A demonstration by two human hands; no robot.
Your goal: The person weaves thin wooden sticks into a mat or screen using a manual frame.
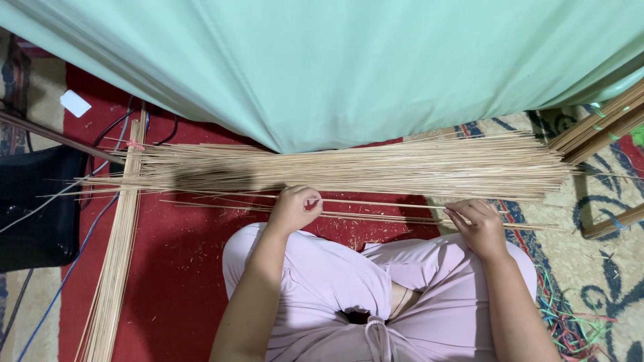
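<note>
A wide pile of thin pale bamboo sticks (pixel 376 167) lies crosswise on the red carpet (pixel 174 268) in front of my crossed legs. My left hand (pixel 294 208) is curled around a few loose sticks (pixel 382 204) at the near edge of the pile. My right hand (pixel 477 224) pinches the same thin sticks further right, fingers closed on them. Both hands rest just above my knees in pale pink trousers (pixel 335 281).
A mint green cloth (pixel 335 60) hangs over the far side. A tied bundle of sticks (pixel 117 255) runs lengthwise at the left, beside a black object (pixel 33 208) and cables (pixel 80 248). More bundled sticks (pixel 597 124) lie at the right; coloured rubber bands (pixel 570 322) litter the patterned rug.
</note>
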